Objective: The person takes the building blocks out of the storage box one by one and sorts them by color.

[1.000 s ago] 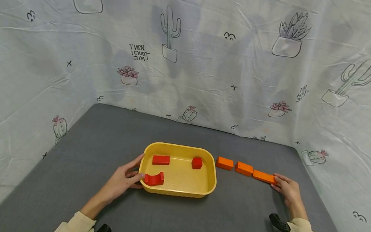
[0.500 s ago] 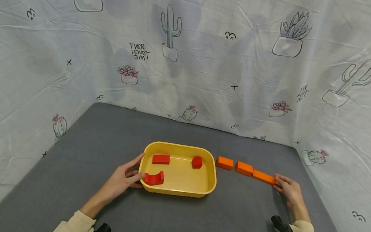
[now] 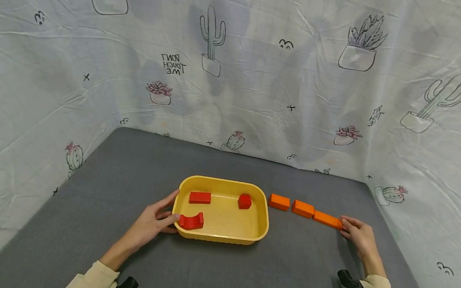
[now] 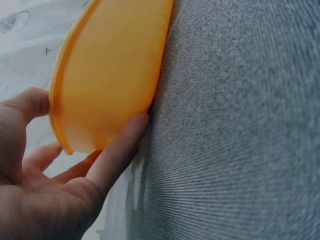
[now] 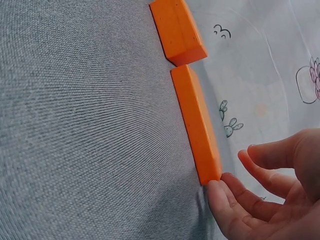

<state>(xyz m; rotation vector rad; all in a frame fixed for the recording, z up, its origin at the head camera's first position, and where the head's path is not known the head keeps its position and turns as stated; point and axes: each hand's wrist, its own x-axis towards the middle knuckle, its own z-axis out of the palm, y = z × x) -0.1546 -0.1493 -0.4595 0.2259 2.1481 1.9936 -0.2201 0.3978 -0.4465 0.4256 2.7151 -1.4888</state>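
A yellow plastic tub (image 3: 222,240) sits on the grey cloth. My left hand (image 3: 153,222) grips its left end, thumb at the rim and other fingers against the outer wall; the left wrist view shows one finger low by the cloth. In the tub lie a red rectangular block (image 3: 199,198), a small red block (image 3: 244,202) and a red arch block (image 3: 191,221). Outside it, a long thin orange block (image 3: 327,219) ends a row of orange blocks. My right hand (image 3: 360,237) has its fingertips against that block's outer end, with thumb and forefinger apart from it.
Two thicker orange blocks, one beside the tub (image 3: 279,202) and a middle one (image 3: 303,209), continue the row. A white cloth (image 3: 260,82) printed with cacti hangs around the back and sides of the grey surface (image 3: 223,276).
My right hand has shifted slightly right, from overlapping the long orange block's end to touching its end face. The left hand, tub and blocks look unmoved.
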